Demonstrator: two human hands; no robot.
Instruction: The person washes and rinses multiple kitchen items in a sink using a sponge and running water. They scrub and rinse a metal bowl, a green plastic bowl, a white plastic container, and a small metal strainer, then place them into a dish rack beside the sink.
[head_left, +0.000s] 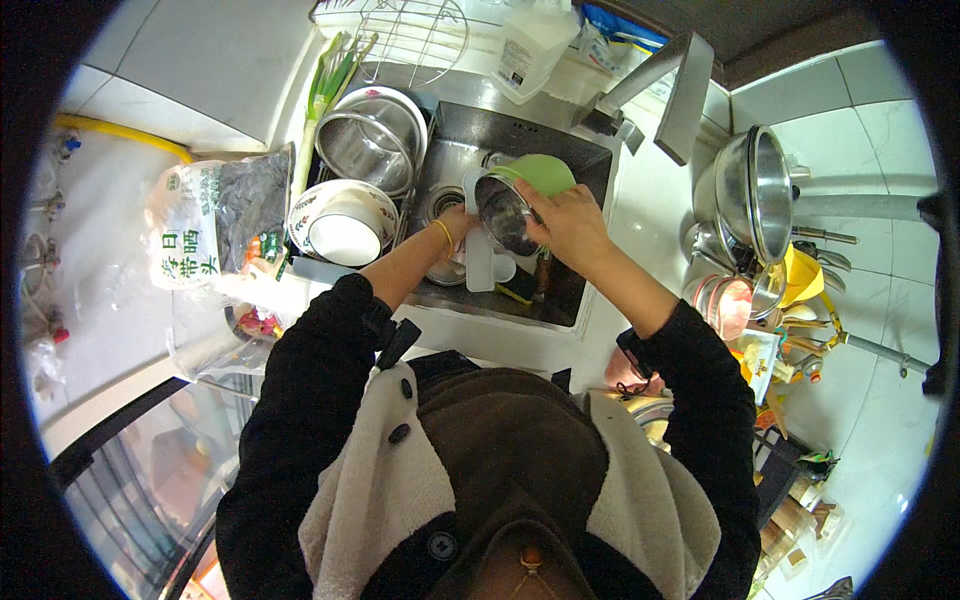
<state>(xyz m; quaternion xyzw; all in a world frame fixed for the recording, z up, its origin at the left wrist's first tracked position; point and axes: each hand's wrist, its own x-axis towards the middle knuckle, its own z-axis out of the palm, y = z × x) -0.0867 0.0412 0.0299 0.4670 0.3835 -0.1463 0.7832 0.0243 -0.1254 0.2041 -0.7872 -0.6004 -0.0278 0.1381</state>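
Over the sink (592, 161), my right hand (566, 221) grips the rim of a tilted bowl (551, 174), green outside with a shiny metal inside. My left hand (456, 223) is closed around a long white plastic piece (480, 262), held upright beside the bowl; its exact kind is unclear. Beneath my hands, a yellow and dark green scrubbing sponge (517, 286) lies on the sink floor. Part of a metal dish (445, 273) shows below my left wrist. The drain strainer (445, 198) is partly in view behind my left hand.
Left of the sink, a steel bowl (371, 142) and a patterned bowl (301, 217) stand in a rack. Scallions (322, 94) and a printed plastic bag (225, 217) lie beyond. The faucet (649, 79) overhangs the back right. Steel bowls (739, 187) stand at right.
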